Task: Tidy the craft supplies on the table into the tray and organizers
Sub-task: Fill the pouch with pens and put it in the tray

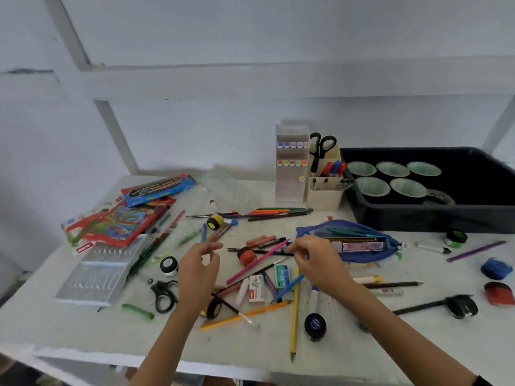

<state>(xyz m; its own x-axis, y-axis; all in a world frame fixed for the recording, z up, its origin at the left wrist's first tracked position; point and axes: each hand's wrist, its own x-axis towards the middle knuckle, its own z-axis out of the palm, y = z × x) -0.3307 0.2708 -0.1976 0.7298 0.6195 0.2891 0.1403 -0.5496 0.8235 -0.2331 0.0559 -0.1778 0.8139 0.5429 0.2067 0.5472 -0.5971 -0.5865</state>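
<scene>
forearms [167, 344]: both bare, over the near edge of the surface [83, 330]
left grip [199, 270]: fingers loosely curled, thumb and forefinger apart, holding nothing, above the clutter
right grip [316, 261]: fingertips pressed together, pinching the right end of a thin black pen [259, 251]
black pen: lies flat and level, crossed by a pink pencil [256, 261]
near the grips: yellow pencil [294, 316], black scissors [164, 295], loose pens and erasers, all scattered
blue pouch [362, 257]: just right of the right grip, open, pens inside
organizer [324, 196]: cream, far side, holds scissors and markers; marker rack [291, 188] touching its left
tray [418, 218]: black, far right, beside the organizer, five paper cups [393, 169] inside
</scene>
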